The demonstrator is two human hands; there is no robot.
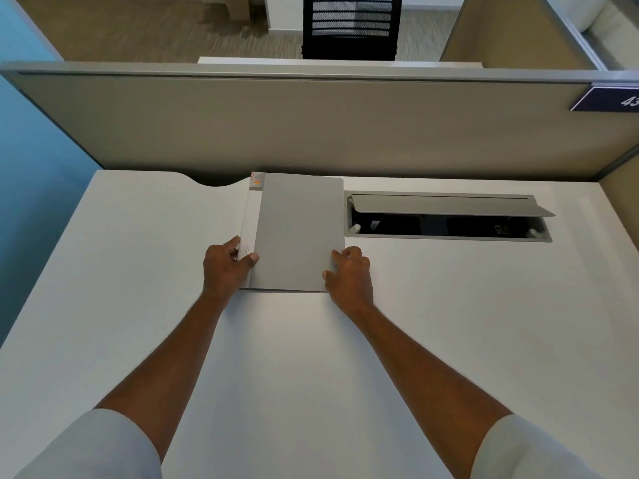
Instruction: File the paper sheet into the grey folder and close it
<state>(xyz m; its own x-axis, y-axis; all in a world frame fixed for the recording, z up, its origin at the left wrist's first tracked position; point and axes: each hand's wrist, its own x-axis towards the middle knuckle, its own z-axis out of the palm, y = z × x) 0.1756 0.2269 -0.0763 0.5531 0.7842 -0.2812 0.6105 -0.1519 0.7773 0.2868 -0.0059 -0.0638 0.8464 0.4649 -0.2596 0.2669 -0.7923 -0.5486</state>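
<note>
The grey folder (297,233) lies shut on the white desk (138,271), its white spine strip along the left side with a small coloured logo at the far end. My left hand (224,267) grips the folder's near left corner, thumb on the cover and fingers wrapped round the spine. My right hand (349,271) holds the near right corner, thumb on top and fingers curled at the edge. No paper sheet shows; whether one lies inside is hidden by the cover.
A cable well (449,219) with its grey lid propped open is set into the desk right of the folder. A beige partition (311,126) runs behind the desk. A black mesh chair (351,25) stands beyond it.
</note>
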